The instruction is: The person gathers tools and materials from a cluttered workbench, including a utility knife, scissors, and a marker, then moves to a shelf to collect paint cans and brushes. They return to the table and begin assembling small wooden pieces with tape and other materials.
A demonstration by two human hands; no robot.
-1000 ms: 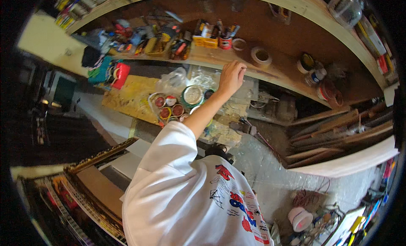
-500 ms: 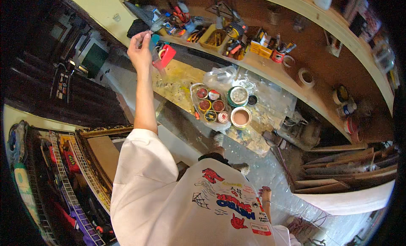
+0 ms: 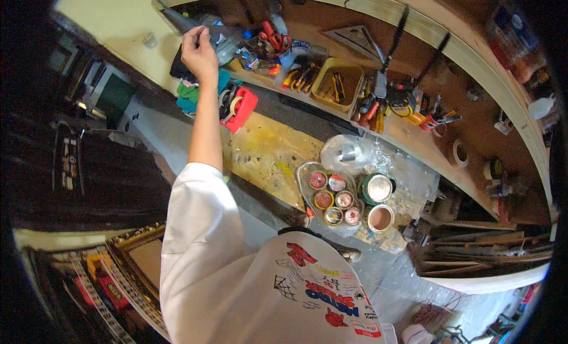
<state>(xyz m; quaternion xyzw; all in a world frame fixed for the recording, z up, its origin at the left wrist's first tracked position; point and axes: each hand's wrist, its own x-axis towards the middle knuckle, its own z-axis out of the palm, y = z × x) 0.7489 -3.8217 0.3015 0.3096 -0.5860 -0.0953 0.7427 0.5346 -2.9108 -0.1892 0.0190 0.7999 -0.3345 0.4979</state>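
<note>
My left hand [image 3: 201, 54] is raised at the far left end of the lower shelf, with the fingers bent and the thumb pressed toward the forefinger. Whatever may be in this pinch does not show clearly. Beside it lies a crumpled clear plastic bag [image 3: 226, 48]. Below the wrist, a red tape dispenser [image 3: 241, 110] stands on the paint-stained board [image 3: 260, 151], with teal cloth [image 3: 222, 81] behind my forearm. My right hand is out of view.
A yellow tub [image 3: 324, 95] with small tools and several hand tools line the shelf. On the board stand several small paint tins [image 3: 323, 199], an open tin of brownish paint [image 3: 380, 218] and a green-rimmed can [image 3: 377, 189]. Gilded frames [image 3: 133, 243] lean at the lower left.
My view has shifted, so the shelf and its tools look nearer and the tins sit lower and further right. The left hand remains raised at the shelf end, its fingers still pinched.
</note>
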